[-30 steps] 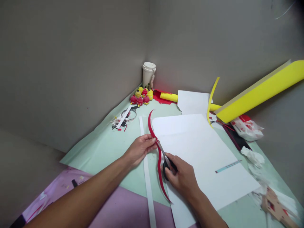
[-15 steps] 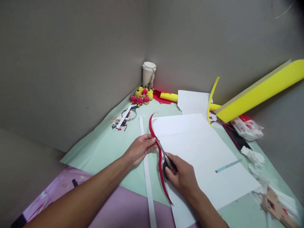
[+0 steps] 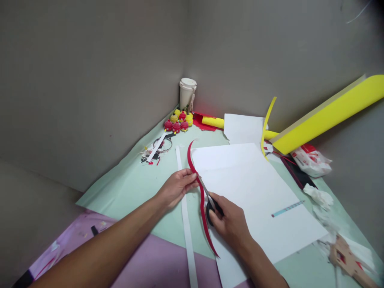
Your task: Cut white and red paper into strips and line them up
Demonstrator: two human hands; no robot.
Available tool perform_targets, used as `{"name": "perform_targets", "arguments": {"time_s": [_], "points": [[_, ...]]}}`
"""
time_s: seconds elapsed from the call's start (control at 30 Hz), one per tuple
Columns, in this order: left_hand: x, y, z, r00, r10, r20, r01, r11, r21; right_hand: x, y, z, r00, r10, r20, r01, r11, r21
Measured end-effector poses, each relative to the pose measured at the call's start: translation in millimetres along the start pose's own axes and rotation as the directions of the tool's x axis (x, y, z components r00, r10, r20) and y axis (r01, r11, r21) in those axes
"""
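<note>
Between finger and thumb, my left hand (image 3: pixel 180 186) pinches a long, curved red strip (image 3: pixel 203 210) near its middle. My right hand (image 3: pixel 229 220) grips black-handled scissors (image 3: pixel 205 187), their blades pointing up and left against the strip by my left fingertips. Whether the blades are parted there is too small to tell. The strip's upper end curls away from me and its lower end hangs toward me. Under my right hand lies a large white sheet of paper (image 3: pixel 249 176). A narrow white strip (image 3: pixel 186 224) runs beneath my left hand.
Small red and yellow lanterns (image 3: pixel 176 127) stand in the corner before a white cup (image 3: pixel 187 94). Scraps (image 3: pixel 151 154) lie to the left. On the right are a pencil (image 3: pixel 288 209), a rolled yellow sheet (image 3: pixel 324 116), a tissue pack (image 3: pixel 312 162) and a tan glue gun (image 3: pixel 345 256).
Hardly anything differs. Both hands, the scissors and the red strip keep their places, apart from a very slight shift of the view.
</note>
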State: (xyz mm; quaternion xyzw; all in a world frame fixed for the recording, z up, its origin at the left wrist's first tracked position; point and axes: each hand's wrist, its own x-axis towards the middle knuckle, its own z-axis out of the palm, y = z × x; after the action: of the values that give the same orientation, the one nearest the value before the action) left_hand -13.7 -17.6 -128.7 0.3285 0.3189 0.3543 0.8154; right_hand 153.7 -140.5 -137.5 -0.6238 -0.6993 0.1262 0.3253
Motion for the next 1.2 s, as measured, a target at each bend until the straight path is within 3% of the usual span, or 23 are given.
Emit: {"name": "perform_targets", "arguments": {"time_s": [1.2], "points": [[-1.7, 0.8, 2.0, 1.000, -0.009, 0.018, 0.010, 1.000, -0.021, -1.3, 1.1, 0.2, 1.000, -0.010, -0.001, 0.010, 1.000, -0.009]]}}
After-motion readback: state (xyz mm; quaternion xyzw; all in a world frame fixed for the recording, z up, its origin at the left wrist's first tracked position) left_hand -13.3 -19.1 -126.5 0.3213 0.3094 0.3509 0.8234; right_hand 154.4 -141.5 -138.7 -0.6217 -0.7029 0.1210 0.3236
